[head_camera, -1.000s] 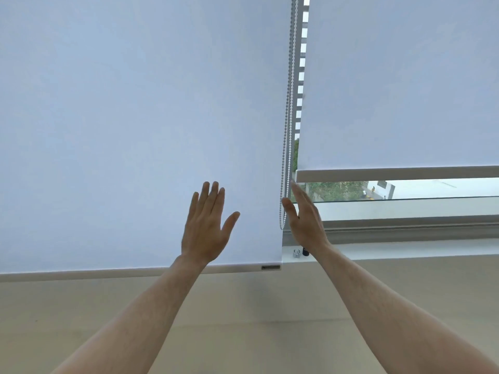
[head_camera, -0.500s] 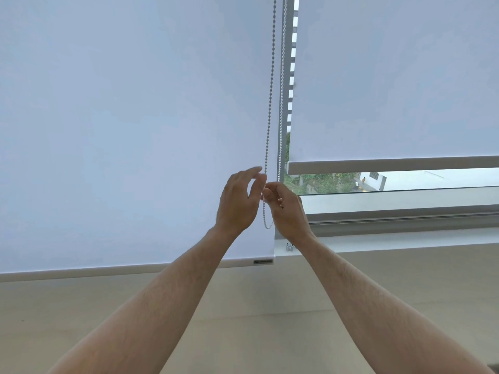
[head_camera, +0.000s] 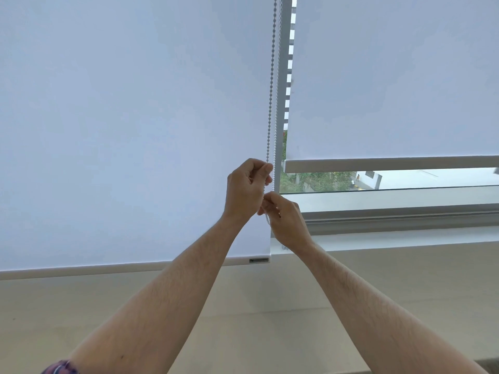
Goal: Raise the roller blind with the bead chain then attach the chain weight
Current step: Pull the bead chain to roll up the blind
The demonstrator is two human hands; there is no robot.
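A white roller blind [head_camera: 129, 125] fills the left of the head view, its bottom bar [head_camera: 116, 267] low, below the sill. A bead chain [head_camera: 271, 85] hangs as two strands along the blind's right edge. My left hand [head_camera: 247, 190] is closed on the left strand, fingers pinched near the top of the fist. Just below and to the right, my right hand [head_camera: 287, 221] pinches the chain near its bottom loop. No chain weight can be made out.
A second white blind [head_camera: 391, 76] on the right is raised higher, its bottom bar [head_camera: 391, 163] above an open strip of window with greenery outside. A grey window frame and white sill [head_camera: 405, 238] run below it. A beige wall lies under the sill.
Both hands went from open in front of the blind to closed on the bead chain. The left hand has closed into a fist on the strand, above the right.
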